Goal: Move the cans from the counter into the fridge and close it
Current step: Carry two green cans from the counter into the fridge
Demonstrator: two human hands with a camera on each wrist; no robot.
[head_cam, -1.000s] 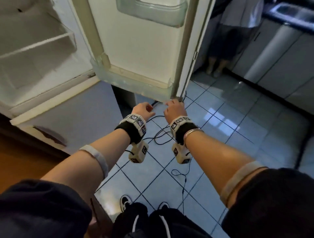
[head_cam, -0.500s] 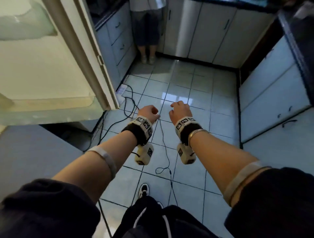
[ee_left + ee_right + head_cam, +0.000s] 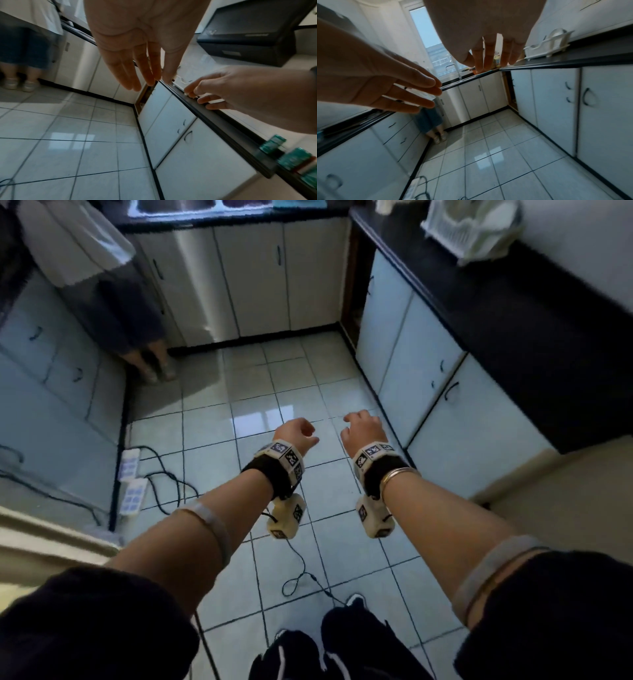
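- Green cans point(image 3: 281, 151) sit blurry at the dark tabletop point(image 3: 212, 113) edge
- left hand point(image 3: 297, 432) and right hand point(image 3: 363, 426) both loose, holding nothing, over floor tiles point(image 3: 253, 405)

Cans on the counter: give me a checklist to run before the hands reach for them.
1. Left hand free: ok, fingers straight, holding nothing.
2. Right hand free: ok, fingers relaxed, nothing in them.
3. Cans located: ok, green cans stand at the edge of the dark counter, seen in the left wrist view only.
4. Cans within the head view: not ok, none show there.
5. Floor path: not ok, a cable loops on the tiles near the feet.
6. Fridge door open: cannot tell, the fridge is out of every view.
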